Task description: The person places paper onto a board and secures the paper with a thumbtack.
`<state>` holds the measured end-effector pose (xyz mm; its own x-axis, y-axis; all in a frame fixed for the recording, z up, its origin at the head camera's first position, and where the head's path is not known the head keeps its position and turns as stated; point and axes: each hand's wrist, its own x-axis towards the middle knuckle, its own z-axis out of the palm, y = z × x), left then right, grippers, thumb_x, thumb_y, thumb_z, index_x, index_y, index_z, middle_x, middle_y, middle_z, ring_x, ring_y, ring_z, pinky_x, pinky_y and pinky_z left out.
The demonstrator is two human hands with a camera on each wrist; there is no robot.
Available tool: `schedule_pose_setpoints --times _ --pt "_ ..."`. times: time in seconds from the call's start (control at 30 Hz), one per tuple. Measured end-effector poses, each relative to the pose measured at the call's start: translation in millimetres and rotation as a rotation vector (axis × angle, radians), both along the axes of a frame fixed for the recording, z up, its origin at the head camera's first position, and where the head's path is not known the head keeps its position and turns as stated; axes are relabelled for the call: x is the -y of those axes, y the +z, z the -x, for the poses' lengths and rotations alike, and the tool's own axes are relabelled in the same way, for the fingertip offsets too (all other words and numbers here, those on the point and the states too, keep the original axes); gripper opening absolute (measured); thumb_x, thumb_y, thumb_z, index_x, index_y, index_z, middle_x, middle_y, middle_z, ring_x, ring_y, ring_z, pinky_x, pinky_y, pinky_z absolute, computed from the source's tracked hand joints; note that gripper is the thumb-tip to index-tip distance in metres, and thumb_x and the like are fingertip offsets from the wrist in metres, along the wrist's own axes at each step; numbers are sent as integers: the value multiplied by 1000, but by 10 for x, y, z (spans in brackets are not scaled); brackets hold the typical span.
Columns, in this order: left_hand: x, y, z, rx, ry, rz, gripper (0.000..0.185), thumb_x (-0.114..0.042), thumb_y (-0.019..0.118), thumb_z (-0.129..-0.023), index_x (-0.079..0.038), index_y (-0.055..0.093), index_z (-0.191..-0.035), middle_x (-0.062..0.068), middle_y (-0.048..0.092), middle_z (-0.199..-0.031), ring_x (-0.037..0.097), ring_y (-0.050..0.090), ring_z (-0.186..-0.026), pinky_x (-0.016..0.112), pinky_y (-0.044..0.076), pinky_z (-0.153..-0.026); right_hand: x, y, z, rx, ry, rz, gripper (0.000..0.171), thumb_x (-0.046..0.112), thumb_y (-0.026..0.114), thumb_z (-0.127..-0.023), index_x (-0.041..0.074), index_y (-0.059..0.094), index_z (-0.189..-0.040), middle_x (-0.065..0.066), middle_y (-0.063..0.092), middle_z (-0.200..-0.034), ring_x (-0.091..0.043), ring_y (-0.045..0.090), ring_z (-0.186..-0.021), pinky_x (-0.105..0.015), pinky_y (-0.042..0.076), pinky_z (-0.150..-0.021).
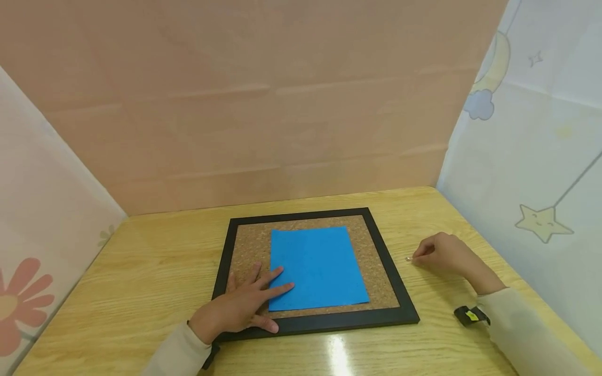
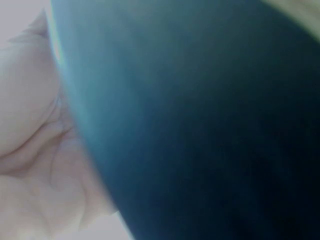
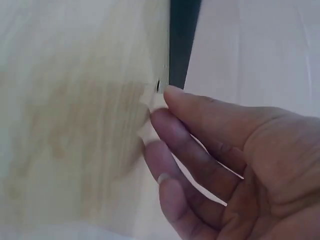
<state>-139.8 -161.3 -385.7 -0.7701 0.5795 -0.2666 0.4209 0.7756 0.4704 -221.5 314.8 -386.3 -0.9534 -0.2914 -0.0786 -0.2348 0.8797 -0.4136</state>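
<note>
A pushpin (image 1: 408, 258) sits pinched at the right hand's (image 1: 444, 254) fingertips.

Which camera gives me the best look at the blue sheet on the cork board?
The head view: the whole blue sheet lies flat on the cork board, left hand touching its corner. The left wrist view is blurred; the right wrist view misses it.

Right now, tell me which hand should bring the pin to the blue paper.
Right. The right hand already pinches the small pin on the table beside the cork board, while the left hand lies flat, pressing the blue paper's corner.
</note>
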Motion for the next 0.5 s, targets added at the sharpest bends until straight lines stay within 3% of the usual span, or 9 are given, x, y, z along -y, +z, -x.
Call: schedule_pose_setpoints --times 0.17,0.27,0.5 --pt "0 12 -10 4 -2 -1 82 -55 68 -83 -42 31 -155 0 9 -170 47 -5 -153 86 -6 -102 -209 -147 119 178 -30 225 27 38 72 -92 16 77 -108 -7 73 -116 -15 63 -106 -29 51 -83" --pt "5 25 -19 0 -7 -6 82 -55 67 -83 -42 31 -155 1 9 -170 48 -4 -153 86 -6 -102 -261 -202 159 226 -24 336 34 34 71 -93 10 74 -116 -14 69 -125 -16 61 -113 -23 50 -87" --pt "7 25 -14 -16 -25 -16 82 -54 66 -83 -38 31 -156 4 11 -170 51 -1 -152 87 -8 -100 -221 -215 135 192 19 323 31 33 72 -92 11 76 -114 -12 69 -121 -17 62 -109 -24 51 -87"
